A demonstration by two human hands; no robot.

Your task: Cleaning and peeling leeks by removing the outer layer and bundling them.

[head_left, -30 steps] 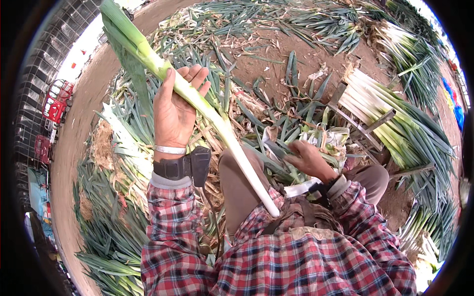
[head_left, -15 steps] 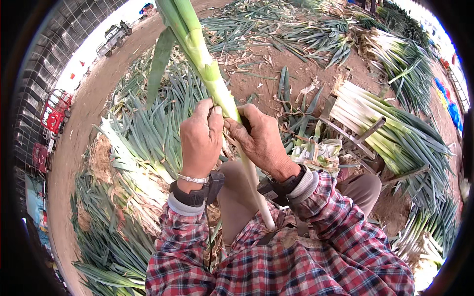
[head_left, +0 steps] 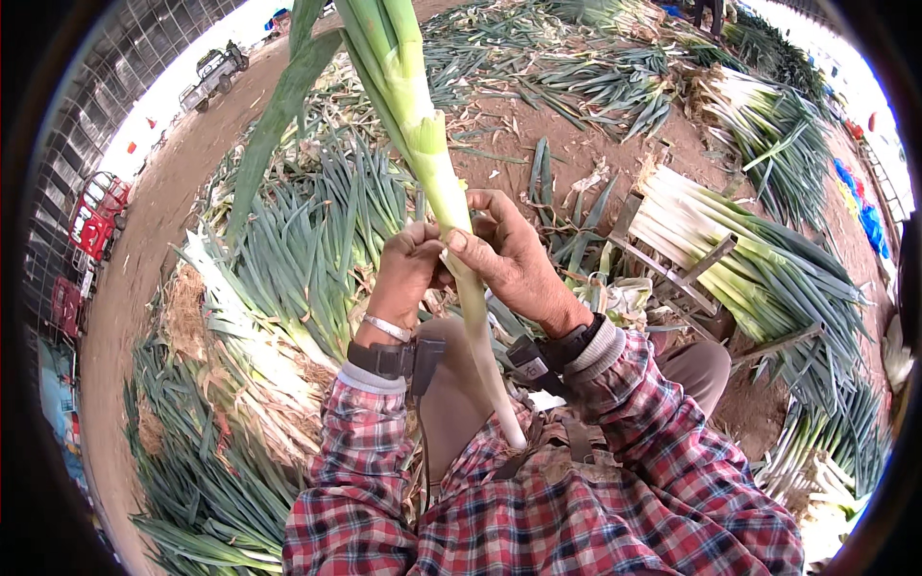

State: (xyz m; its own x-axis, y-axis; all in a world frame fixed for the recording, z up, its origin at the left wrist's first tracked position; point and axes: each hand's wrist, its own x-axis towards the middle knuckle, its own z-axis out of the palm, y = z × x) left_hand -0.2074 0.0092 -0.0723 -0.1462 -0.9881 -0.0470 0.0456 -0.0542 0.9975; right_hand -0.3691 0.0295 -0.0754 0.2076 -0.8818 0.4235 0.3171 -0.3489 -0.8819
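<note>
A long leek (head_left: pixel 439 173) stands tilted in front of me, its green leaves up at the top edge and its white end down against my lap. My right hand (head_left: pixel 519 264) is closed round its middle, thumb across the front and fingers behind. My left hand (head_left: pixel 408 274) is at the leek's left side, fingers curled in a pinch beside the stalk. What those fingertips hold, if anything, is hidden. One broad green leaf (head_left: pixel 274 134) hangs off to the left of the stalk.
A heap of leeks (head_left: pixel 307 230) lies on my left. To my right, a bundle of leeks (head_left: pixel 715 230) rests on a low wooden rack (head_left: pixel 672 274). More leek piles (head_left: pixel 624 72) cover the dirt floor ahead. A red vehicle (head_left: pixel 96 216) and a grey truck (head_left: pixel 213 77) stand far left.
My left hand has come off the front of the stalk and dropped lower on its left side. The leek has become more upright, its top shifting right. My right hand keeps its grip.
</note>
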